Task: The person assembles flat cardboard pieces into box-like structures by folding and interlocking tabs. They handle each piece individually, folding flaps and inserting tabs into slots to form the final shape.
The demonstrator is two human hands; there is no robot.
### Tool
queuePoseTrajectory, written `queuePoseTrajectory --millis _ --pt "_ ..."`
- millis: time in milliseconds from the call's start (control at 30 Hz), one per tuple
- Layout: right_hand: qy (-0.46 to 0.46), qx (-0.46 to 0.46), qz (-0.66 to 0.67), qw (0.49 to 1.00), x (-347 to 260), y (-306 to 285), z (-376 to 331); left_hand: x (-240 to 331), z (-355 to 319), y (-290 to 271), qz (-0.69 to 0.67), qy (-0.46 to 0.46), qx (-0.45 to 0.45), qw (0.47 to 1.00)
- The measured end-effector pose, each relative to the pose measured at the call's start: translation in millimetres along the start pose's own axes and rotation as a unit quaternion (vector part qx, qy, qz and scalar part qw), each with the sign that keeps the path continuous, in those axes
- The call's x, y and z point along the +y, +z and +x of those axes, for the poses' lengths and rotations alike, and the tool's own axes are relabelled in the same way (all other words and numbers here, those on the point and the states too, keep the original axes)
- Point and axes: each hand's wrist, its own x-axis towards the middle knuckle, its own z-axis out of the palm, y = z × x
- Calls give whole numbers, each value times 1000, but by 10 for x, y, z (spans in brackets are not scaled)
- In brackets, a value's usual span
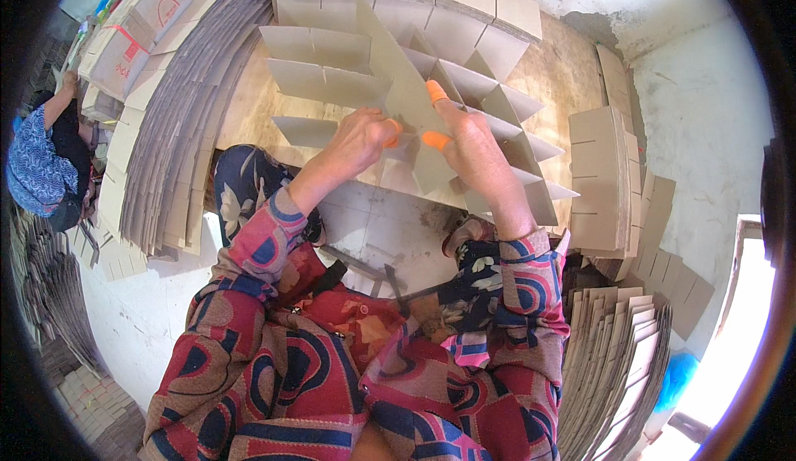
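The grey-brown cardboard divider lattice (431,104), a grid of slotted strips crossing one another, lies on the brown wooden bench (564,63) just ahead of the person's knees. Both hands meet at the lattice's near edge, on one long diagonal strip. The left hand (356,142) is closed, pinching that strip between thumb and an orange-capped fingertip. The right hand (473,150), also wearing orange finger caps, grips the same strip from the other side, forefinger stretched up along it.

To seat a strip well, each slot should sit squarely over its cross-strip before any pressing, and the push should run straight down the slot line so the card does not buckle. Holding close to the joint, as both hands do here, looks right; a grip farther out would likely bend the strip.

Right of the lattice stands a stack of flat slotted cardboard strips (601,175); left of it, a fanned pile of grey card sheets (178,104).
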Motion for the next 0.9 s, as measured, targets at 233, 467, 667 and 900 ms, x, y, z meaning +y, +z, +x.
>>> queuePoseTrajectory --millis 233,467,667,900 --pt "35 -47 -37 998 -100 -28 -23 -3 -5 -2 1 -9 -3 1000" --pt "3 -29 -25 999 -60 6 17 -10 5 -9 0 -15 -13 1000" --pt "16 -42 -45 998 -138 8 0 -29 -8 -31 -18 -11 -25 999" --pt "29 -60 -74 995 -119 84 -17 4 14 -48 -4 -10 1 1000"
